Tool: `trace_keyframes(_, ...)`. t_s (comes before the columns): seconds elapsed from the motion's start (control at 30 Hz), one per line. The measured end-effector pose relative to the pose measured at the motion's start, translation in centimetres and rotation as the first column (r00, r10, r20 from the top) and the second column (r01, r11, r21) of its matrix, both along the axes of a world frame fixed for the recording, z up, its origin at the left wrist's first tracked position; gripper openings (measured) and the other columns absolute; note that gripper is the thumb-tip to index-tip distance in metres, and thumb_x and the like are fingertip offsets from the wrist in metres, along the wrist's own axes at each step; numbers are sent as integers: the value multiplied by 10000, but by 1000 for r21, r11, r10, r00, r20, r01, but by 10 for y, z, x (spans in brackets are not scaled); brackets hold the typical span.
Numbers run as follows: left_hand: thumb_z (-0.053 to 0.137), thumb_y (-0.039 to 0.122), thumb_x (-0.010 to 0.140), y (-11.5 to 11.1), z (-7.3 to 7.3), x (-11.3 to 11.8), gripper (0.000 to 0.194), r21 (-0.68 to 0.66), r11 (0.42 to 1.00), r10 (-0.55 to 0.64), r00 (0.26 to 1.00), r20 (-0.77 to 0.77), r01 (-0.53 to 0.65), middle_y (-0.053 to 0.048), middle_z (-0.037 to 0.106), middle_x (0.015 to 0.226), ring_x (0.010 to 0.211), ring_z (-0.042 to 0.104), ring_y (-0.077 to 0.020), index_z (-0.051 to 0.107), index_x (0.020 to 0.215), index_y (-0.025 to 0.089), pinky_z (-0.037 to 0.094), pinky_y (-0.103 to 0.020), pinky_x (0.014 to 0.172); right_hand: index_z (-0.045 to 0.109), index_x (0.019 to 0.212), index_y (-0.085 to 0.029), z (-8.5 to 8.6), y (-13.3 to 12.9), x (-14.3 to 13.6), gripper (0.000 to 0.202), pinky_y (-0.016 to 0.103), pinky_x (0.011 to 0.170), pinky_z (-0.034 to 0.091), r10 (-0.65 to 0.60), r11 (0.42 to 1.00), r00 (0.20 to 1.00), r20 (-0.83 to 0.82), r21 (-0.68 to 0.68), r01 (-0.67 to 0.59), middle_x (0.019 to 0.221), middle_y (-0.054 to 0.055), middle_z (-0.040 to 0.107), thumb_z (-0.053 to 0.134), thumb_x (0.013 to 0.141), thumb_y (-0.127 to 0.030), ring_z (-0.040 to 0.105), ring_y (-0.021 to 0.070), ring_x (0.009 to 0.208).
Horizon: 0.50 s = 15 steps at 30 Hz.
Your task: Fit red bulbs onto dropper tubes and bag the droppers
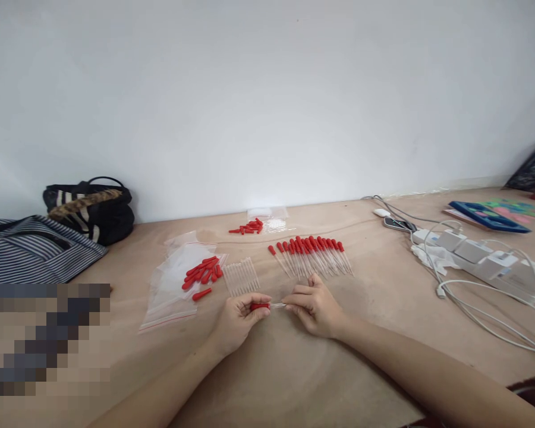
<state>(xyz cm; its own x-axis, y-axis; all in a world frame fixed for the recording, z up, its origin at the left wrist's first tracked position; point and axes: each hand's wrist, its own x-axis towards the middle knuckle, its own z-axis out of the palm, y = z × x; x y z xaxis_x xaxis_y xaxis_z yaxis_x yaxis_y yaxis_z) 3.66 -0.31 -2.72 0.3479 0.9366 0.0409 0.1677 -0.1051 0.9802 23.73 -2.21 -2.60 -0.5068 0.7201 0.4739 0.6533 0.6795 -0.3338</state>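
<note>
My left hand pinches a red rubber bulb. A clear glass tube reaches from the bulb's end to the fingertips of my right hand, which are closed on it. Just beyond my left hand lies a row of clear tubes without bulbs. Left of that row, loose red bulbs rest on clear plastic bags, with one bulb apart in front. Past my right hand, droppers with red bulbs lie side by side, tips toward me.
Smaller red pieces lie near the wall beside a clear packet. At the right are a power strip with white chargers, cables and a blue tray. A black bag and striped bag stand left.
</note>
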Motion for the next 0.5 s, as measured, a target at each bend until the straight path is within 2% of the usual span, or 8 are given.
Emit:
trace_keyframes(0.17,621,244,638,1,-6,-2,197,59,998,0,999,-34,2,-37,698,748,697,634,-173,654,814,161,509,-277,668,614,861,-184,1,-2,-4,221,311,652,206,-22,996,997,80,89,15,683,13,598,400,815,-159,440,112,572)
trace_keyframes(0.37,607,267,676,-1,-8,-4,201,175,984,38,992,-120,-16,-38,693,739,666,632,-164,662,835,156,510,-252,618,607,856,-185,2,-2,-6,232,292,657,199,-9,1000,998,58,3,8,683,3,597,376,839,-163,445,99,578)
trace_keyframes(0.5,615,270,681,1,-11,-6,202,233,973,35,983,-179,8,-33,698,734,659,635,-164,666,845,164,516,-250,611,607,834,-181,2,0,-7,211,293,648,185,14,1000,995,100,26,-17,679,3,599,401,812,-146,426,94,558)
